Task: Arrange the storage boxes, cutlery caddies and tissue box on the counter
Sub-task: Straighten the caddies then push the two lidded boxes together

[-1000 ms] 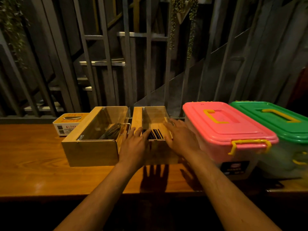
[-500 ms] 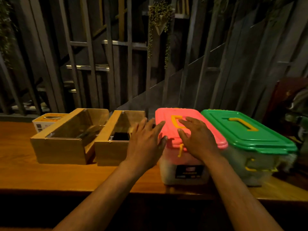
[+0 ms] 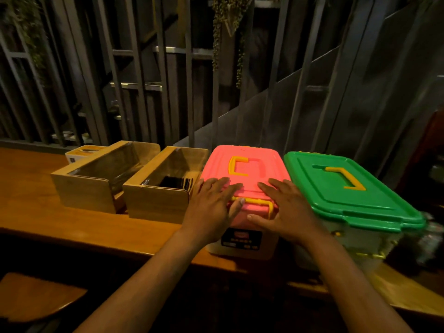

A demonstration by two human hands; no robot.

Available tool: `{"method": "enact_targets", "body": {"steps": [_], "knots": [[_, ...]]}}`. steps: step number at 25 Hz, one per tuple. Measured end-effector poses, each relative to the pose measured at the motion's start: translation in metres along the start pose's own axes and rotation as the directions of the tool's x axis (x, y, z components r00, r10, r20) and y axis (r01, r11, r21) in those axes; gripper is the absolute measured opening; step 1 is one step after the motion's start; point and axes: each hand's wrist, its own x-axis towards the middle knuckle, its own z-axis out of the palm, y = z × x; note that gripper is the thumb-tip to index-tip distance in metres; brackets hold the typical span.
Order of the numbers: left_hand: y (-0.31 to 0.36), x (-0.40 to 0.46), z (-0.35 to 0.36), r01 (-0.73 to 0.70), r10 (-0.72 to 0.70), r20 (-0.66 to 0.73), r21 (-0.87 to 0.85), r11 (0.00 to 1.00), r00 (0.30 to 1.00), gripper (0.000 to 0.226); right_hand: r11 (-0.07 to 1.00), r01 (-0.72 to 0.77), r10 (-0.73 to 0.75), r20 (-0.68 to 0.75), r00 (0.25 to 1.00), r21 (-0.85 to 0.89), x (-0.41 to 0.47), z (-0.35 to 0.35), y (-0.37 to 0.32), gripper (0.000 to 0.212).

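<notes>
The rigid, smooth pink-lidded translucent plastic storage box [image 3: 242, 183] is pressed flat by the spread left hand [image 3: 211, 207] and right hand [image 3: 286, 210], nothing pinched; it is judged likely to slide easily and best gripped at its sides.

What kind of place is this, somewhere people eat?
Probably a restaurant or cafe, though that's a guess. Two wooden cutlery caddies and a tissue box sit on a long wooden counter, with hanging plants and a staircase behind.
</notes>
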Motion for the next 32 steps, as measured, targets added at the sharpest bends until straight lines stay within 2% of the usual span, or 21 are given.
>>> {"method": "enact_targets", "body": {"steps": [5,9,19,32], "knots": [[-0.006,0.019,0.011,-0.006,0.006,-0.024,-0.006,1.0,1.0,0.054,0.98,-0.002,0.025,0.111,0.993,-0.2,0.03,-0.005,0.001,0.097],[-0.021,0.04,0.025,0.002,-0.002,-0.001,-0.021,1.0,1.0,0.057,0.965,-0.037,0.086,0.178,0.98,-0.26,0.063,-0.001,-0.004,0.098],[-0.052,0.096,0.053,-0.02,0.023,0.052,-0.059,0.998,0.998,0.058,0.956,-0.108,0.159,0.171,0.972,-0.274,0.121,0.021,0.012,0.099],[-0.067,0.122,0.075,-0.022,0.023,0.014,-0.07,0.997,1.0,0.061,0.961,-0.127,0.166,0.146,0.975,-0.245,0.145,0.028,0.021,0.099]]}}
